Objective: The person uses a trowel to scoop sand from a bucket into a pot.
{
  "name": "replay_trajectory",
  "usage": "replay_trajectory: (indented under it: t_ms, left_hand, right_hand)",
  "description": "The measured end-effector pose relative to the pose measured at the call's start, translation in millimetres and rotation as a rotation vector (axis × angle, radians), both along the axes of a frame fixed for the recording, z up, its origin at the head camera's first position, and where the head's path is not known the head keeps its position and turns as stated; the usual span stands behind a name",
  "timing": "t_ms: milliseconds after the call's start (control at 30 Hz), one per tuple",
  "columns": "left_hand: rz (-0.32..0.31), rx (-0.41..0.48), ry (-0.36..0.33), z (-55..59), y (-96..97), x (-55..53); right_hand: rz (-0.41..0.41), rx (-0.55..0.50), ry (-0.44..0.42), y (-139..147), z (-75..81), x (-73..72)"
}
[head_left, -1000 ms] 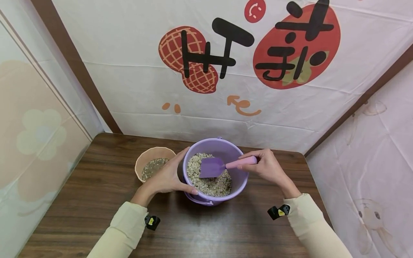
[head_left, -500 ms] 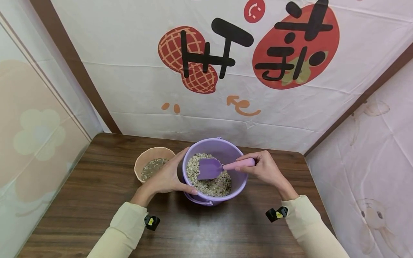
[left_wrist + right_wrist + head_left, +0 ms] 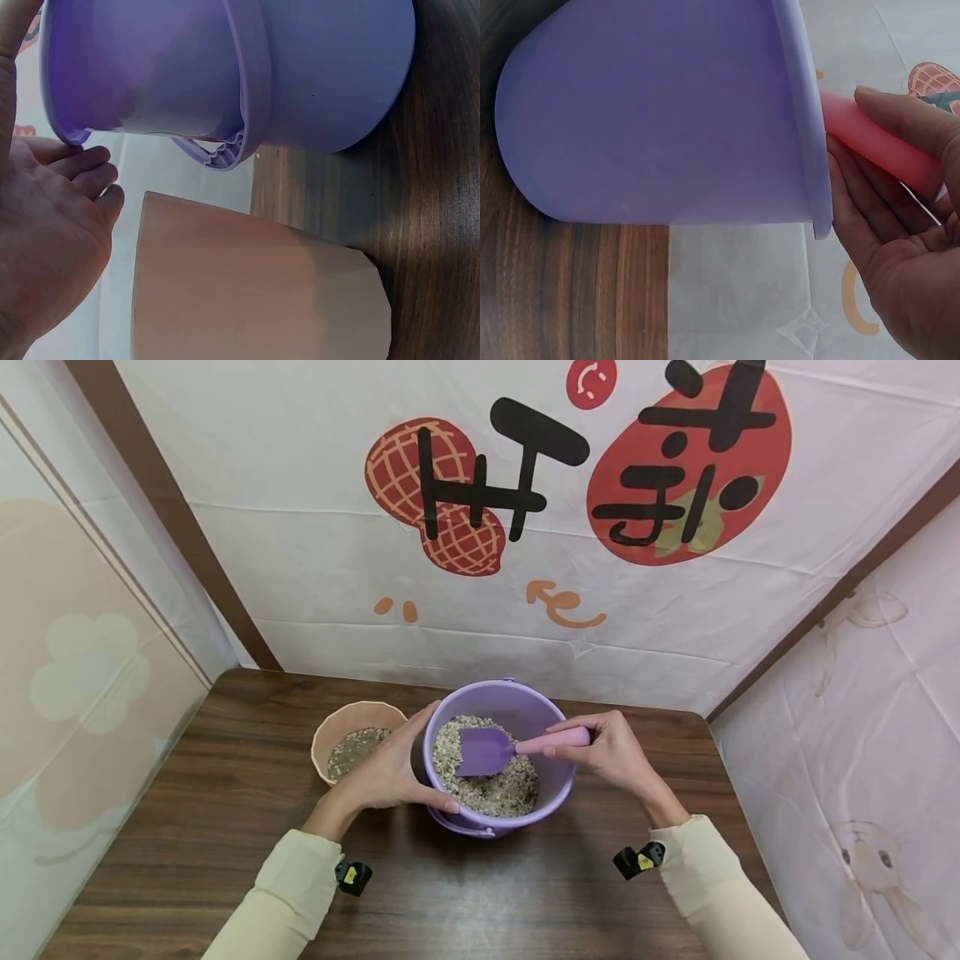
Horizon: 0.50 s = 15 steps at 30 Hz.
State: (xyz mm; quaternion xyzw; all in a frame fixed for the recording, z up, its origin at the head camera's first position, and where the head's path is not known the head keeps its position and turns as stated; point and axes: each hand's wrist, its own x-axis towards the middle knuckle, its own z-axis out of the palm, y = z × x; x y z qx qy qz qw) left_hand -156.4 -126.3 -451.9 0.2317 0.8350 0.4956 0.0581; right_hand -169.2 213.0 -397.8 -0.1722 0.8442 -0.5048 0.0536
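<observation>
A purple bucket (image 3: 551, 789) stands on the table with coarse, pale, speckled grains (image 3: 495, 797) in it. My left hand (image 3: 390, 774) holds the bucket's rim at its left side, thumb at the front and fingers toward the back. Over the rim's right side, my right hand (image 3: 611, 752) grips the pink handle of a small shovel (image 3: 483, 752). The shovel's purple blade lies flat over the grains, inside the bucket. In the right wrist view the bucket's wall hides the blade, and only the pink handle (image 3: 877, 142) shows between thumb and fingers.
A peach-coloured bowl (image 3: 330, 735) with grains stands left of the bucket, partly behind my left hand. The bucket's handle (image 3: 461, 825) hangs down at the front. A printed cloth wall (image 3: 315, 577) rises behind the brown wooden table (image 3: 210, 827).
My right hand and the shovel have shifted slightly to the left over the grains. The left hand, bucket and bowl stay in place.
</observation>
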Motion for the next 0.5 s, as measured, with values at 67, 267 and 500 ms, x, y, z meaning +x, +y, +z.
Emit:
replay_trajectory:
  t_ms: [67, 267, 500]
  left_hand:
    - [0.002, -0.001, -0.001, 0.3, -0.3, 0.1]
    - [-0.005, 0.006, 0.004, 0.3, -0.2, 0.3]
    - [-0.010, 0.013, -0.003, 1.3, -0.1, 0.7]
  right_hand:
    - [-0.010, -0.009, -0.005, -1.6, -0.7, -0.1]
    - [0.018, -0.040, -0.023, -6.3, -4.3, -0.7]
    - [0.013, -0.043, -0.024, -7.8, -6.9, -0.7]
